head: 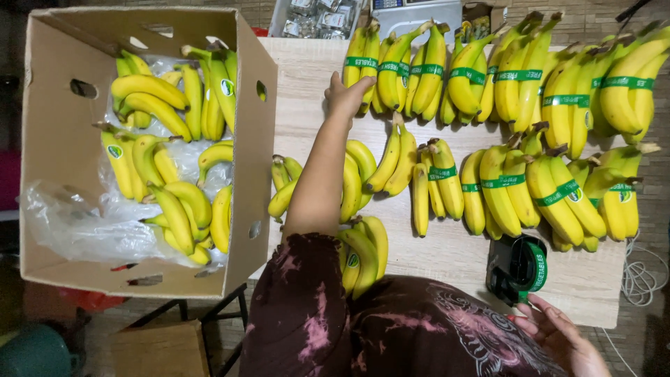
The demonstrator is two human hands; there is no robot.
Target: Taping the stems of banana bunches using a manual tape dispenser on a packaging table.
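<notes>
Around the wooden table

A cardboard box (63, 139) stands open at the left, lined with clear plastic (77, 223) and filled with loose yellow bananas (174, 209). A tray of small packets (317, 17) and a grey scale (419, 10) sit at the table's (447, 255) far edge. White cable (642, 276) hangs coiled off the right side. A smaller brown box (160, 349) rests on the floor below, beside a teal tub (35, 352).

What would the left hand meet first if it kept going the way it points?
The left hand points up-right at a taped banana bunch in the far row; its fingertips seem already at it, though depth is unclear.
</notes>
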